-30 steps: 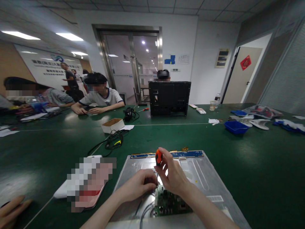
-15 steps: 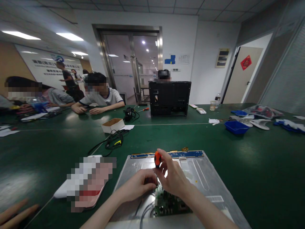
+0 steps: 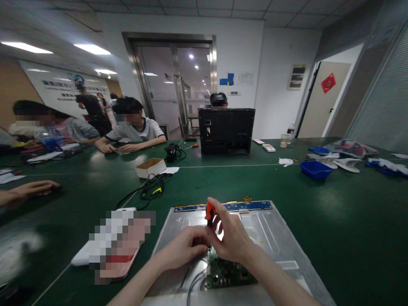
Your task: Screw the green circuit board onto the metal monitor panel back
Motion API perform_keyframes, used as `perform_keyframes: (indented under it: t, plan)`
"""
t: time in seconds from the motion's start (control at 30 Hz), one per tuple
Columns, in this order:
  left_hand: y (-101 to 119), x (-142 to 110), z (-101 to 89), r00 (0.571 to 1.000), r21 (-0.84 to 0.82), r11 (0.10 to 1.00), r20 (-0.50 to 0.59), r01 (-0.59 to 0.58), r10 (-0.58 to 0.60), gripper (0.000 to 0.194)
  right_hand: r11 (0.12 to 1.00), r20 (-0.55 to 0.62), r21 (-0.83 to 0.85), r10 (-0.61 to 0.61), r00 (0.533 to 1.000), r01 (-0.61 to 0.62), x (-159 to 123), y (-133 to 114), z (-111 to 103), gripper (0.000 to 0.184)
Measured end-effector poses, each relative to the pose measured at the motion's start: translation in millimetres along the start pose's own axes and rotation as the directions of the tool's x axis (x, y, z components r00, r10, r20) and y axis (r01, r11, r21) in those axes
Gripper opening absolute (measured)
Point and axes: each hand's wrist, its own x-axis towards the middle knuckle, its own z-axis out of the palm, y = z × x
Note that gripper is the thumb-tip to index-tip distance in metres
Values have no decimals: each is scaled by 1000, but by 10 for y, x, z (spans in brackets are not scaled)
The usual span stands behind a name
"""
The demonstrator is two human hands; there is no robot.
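My right hand point(image 3: 235, 238) pinches a small orange-and-black screwdriver point(image 3: 209, 212), which stands nearly upright. Its lower end is over the upper left corner of a green circuit board point(image 3: 225, 272). Close against the shaft, my left hand point(image 3: 187, 244) has its thumb and fingers closed at the board's corner; whatever lies between those fingertips is hidden. The board sits on a flat silver metal panel point(image 3: 270, 238), with a narrow blue circuit strip point(image 3: 255, 206) along its far edge. Grey cables point(image 3: 193, 282) run beside the board on the left.
Left of the panel lie a white object point(image 3: 83, 254) and a pink phone-like object point(image 3: 126, 265), both partly blurred. Beyond are a black cable point(image 3: 153, 187), an open box point(image 3: 149, 169), a black monitor housing point(image 3: 227, 131) and a blue tray point(image 3: 315, 170). Another person's hand point(image 3: 38, 187) reaches in from the left.
The screwdriver's handle has turned and tilted slightly left in my right hand. My left hand stays almost still. At the left, another person's hand has moved from the near corner farther up the table.
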Motion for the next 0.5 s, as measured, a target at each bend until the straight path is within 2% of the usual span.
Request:
perform_keyframes:
  t: [0.2, 0.5]
  plan:
    - [6, -4, -12, 1000, 47, 999, 12, -8, 8, 15, 999, 11, -32, 27, 1000, -27, -5, 5, 4, 76]
    - [12, 3, 0, 999, -54, 998, 27, -36, 37, 13, 997, -20, -82, 13, 1000, -14, -3, 22, 27, 70]
